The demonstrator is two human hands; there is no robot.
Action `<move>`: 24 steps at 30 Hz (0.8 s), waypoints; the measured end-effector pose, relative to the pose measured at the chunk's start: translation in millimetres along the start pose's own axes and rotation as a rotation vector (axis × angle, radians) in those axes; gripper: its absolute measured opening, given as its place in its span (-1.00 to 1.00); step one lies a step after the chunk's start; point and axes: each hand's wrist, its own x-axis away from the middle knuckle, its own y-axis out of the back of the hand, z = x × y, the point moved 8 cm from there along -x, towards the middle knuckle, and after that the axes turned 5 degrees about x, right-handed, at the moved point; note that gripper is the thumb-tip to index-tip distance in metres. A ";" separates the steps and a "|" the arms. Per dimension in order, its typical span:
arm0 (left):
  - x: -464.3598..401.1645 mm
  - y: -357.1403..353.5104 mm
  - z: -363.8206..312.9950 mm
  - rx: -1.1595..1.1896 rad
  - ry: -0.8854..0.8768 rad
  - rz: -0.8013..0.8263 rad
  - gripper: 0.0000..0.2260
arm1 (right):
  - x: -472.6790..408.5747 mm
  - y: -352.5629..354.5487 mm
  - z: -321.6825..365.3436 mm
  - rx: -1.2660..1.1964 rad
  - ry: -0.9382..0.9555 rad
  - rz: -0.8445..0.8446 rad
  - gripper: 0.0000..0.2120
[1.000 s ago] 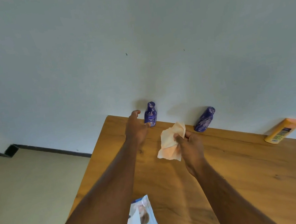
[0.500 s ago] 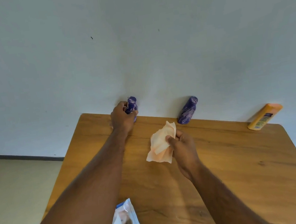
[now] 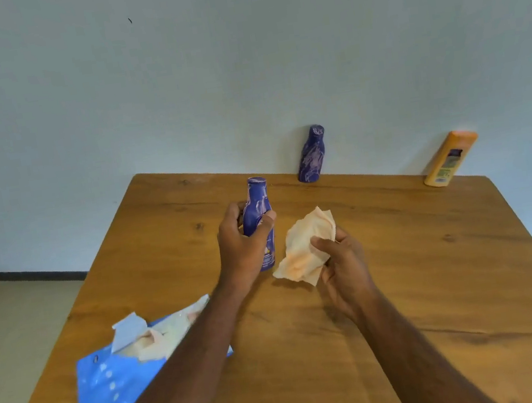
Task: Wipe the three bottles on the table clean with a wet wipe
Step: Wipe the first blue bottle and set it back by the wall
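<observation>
The first blue bottle (image 3: pixel 261 215) is near the middle of the picture. The left hand (image 3: pixel 245 242) holds it, with the fingers and thumb curled round its body. The bottle stands almost straight up, with its cap on top. I cannot tell if its bottom touches the wooden table (image 3: pixel 442 278) or is just above it.

Just to the right is the wet wipe (image 3: pixel 304 247). It is pale and crumpled. The right hand (image 3: pixel 343 265) pinches it, with the thumb on top of the bunched cloth. The wipe and the bottle are close but do not touch.

Higher up, at the back edge of the table, a second blue bottle (image 3: pixel 313 154) stands by the white wall (image 3: pixel 237 67). Farther right, at the same edge, an orange bottle (image 3: pixel 449 158) leans a little to the right.

In the lower left of the picture lies a blue pack of wipes (image 3: pixel 113 389). Its flap is open, and the left arm covers part of it. A pale floor (image 3: pixel 17 324) shows past the table on the left.
</observation>
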 end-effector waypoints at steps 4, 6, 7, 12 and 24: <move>43.5 -8.8 5.4 0.075 -0.013 0.024 -0.84 | 23.7 27.8 -1.6 0.179 0.109 -0.009 -0.65; 62.0 -12.7 10.3 0.119 0.004 0.060 -0.87 | 30.2 39.7 -2.4 0.270 0.149 -0.026 -0.71; 70.3 -14.9 12.9 0.158 0.031 0.087 -0.87 | 32.3 44.6 -1.4 0.324 0.174 -0.034 -0.73; 110.5 -20.2 12.9 0.306 0.138 0.228 -0.69 | 59.9 47.2 26.7 0.499 0.343 0.035 -0.65; 185.9 -15.8 23.0 0.554 0.349 0.305 -0.72 | 154.0 55.4 13.8 0.519 0.102 0.222 -0.78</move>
